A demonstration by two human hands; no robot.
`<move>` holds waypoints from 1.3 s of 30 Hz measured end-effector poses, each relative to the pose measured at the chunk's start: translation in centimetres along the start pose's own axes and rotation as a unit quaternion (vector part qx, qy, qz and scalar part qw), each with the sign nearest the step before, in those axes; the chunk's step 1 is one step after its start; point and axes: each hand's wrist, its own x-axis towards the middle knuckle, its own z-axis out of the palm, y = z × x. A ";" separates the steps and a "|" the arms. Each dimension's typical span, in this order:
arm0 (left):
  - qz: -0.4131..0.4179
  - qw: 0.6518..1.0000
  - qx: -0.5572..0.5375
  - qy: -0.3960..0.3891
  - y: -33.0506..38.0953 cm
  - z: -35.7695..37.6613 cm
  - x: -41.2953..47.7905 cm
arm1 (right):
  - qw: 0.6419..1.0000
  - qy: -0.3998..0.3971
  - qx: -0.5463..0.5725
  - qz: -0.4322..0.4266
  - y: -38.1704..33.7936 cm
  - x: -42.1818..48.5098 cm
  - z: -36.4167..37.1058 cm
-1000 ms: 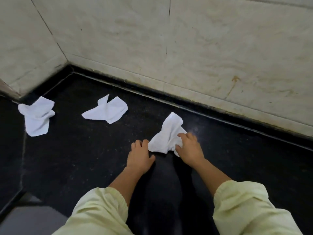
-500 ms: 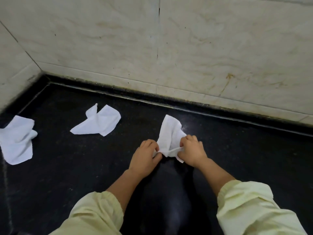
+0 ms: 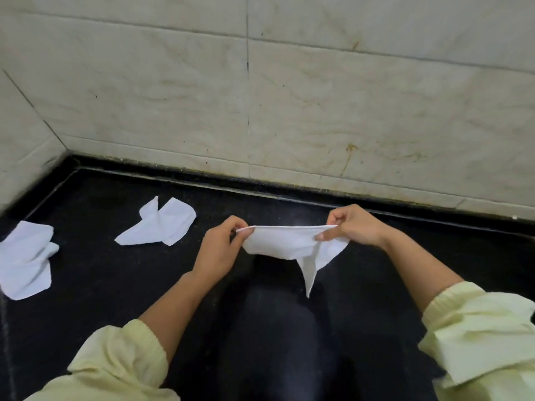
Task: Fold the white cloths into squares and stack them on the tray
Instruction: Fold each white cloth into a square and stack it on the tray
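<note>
Your left hand (image 3: 220, 247) and right hand (image 3: 353, 227) each pinch a top corner of one thin, soft white cloth (image 3: 283, 241), its upper edge stretched taut over the glossy black stone surface (image 3: 115, 285) and its lower edge sagging to a pointed tail. On the stone to your left lie a crumpled cloth (image 3: 159, 224) and, farther out, a second crumpled cloth (image 3: 26, 259). Behind them are veined cream wall tiles (image 3: 318, 111).

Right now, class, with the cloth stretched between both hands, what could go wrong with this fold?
The held cloth is pinched only at its top edge by the left hand and right hand; one corner hangs lower, so the square may come out skewed.
No tray is in view to stack on.
</note>
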 end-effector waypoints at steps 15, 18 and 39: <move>-0.003 0.988 -0.151 0.031 5.2 -3.7 3.3 | 0.976 0.157 0.146 -0.047 0.4 -1.4 -2.6; -0.026 0.982 -0.188 -0.013 4.5 -4.3 1.2 | 0.980 0.091 0.177 -0.031 1.3 -1.8 -2.4; -0.324 0.898 -0.208 -0.215 -3.8 0.4 -6.1 | 0.977 -0.050 0.129 0.160 10.8 -1.7 6.9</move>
